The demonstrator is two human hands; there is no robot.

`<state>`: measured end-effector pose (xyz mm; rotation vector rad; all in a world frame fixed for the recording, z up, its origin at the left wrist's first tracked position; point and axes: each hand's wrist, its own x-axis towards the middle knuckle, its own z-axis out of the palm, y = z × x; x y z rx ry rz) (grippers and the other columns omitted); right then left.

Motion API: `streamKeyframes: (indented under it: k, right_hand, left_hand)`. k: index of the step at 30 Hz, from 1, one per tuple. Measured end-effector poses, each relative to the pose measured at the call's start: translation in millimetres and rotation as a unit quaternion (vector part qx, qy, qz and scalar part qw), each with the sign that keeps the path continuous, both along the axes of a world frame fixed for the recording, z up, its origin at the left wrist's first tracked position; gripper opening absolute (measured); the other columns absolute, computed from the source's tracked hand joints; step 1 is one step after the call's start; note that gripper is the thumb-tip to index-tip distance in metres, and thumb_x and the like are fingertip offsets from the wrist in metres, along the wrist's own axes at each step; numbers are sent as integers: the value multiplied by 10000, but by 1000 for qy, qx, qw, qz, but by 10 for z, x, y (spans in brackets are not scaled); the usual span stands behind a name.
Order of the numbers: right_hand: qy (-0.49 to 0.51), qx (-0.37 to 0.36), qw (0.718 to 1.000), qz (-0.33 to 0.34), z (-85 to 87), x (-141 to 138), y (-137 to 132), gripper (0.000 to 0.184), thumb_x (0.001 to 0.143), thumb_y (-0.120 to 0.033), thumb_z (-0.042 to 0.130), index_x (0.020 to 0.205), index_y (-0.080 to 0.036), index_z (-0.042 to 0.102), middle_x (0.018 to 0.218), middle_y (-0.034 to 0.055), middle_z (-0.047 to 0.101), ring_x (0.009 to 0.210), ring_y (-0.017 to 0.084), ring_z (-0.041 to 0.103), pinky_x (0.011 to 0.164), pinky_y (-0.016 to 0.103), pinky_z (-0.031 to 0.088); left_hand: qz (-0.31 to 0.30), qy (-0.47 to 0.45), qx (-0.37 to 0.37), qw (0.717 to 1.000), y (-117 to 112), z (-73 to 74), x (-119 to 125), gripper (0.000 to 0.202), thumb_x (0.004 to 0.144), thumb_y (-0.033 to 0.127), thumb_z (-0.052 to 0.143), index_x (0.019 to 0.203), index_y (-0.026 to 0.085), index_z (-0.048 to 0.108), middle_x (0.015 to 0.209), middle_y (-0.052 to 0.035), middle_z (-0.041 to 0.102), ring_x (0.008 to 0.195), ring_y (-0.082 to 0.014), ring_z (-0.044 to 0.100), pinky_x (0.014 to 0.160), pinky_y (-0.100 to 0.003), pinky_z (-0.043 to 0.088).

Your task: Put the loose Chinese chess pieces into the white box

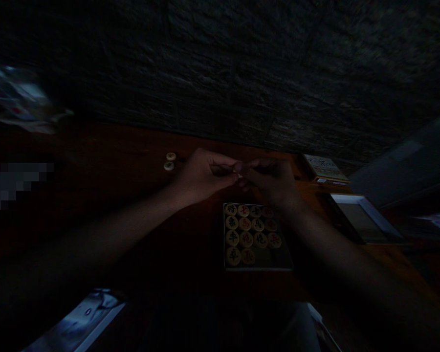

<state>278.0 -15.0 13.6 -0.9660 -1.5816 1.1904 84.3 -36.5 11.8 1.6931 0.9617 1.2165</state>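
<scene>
Box (257,269) looks mostly filled: 14 round pieces (245,224) show, 3 rows of 4, then 2 beside a gap. 2 loose pieces (170,156) lie outside, just left of left hand (200,176). Its fingertips meet those of right hand (278,183) beyond the box; too dark, cannot tell whether either pinches anything.

A dark reddish-brown wooden table (121,161) (mostly in shadow) spans the frame's middle. Two round pieces (169,166) lie left of centre, an open box of inscribed discs (263,255) below centre, a printed box (324,167) and shallow tray (352,199) at right.
</scene>
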Motion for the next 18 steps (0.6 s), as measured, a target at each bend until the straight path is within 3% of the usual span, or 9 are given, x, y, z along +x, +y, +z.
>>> streamKeyframes:
  k: [6, 11, 15, 18]
  right_hand:
    - [32, -45, 998, 10, 18, -24, -39, 452, 613, -523, 1012, 808, -168, 810, 709, 44, 790, 610, 154, 727, 573, 246, 615]
    - [39, -86, 995, 21, 40, -12, -30, 432, 572, -468, 1037, 808, -181, 818, 739, 37, 804, 634, 146, 724, 595, 242, 606]
    - [54, -93, 993, 47, 97, 17, -9, 403, 599, -469, 1028, 832, -197, 844, 795, 39, 819, 704, 140, 738, 668, 243, 616]
    - [60, -84, 993, 55, 110, 41, 20, 388, 599, -456, 1027, 853, -214, 863, 823, 38, 826, 727, 146, 740, 694, 260, 622]
  left_hand:
    - [5, 4, 5, 1000, -4, -5, -6, 271, 779, 241, 901, 1040, 185, 854, 1009, -75, 859, 925, -237, 821, 878, -342, 652]
    - [45, 38, 8, 998, -20, -7, -18, 269, 772, 258, 912, 1029, 202, 857, 951, -62, 858, 855, -228, 817, 804, -327, 655]
    - [32, -15, -28, 999, -16, 11, -36, 374, 757, 251, 929, 1118, 196, 848, 983, -71, 860, 855, -223, 822, 814, -338, 672]
    - [2, -67, -62, 996, 6, 13, -55, 384, 805, 353, 911, 1148, 195, 839, 1073, -87, 855, 929, -235, 829, 869, -366, 681]
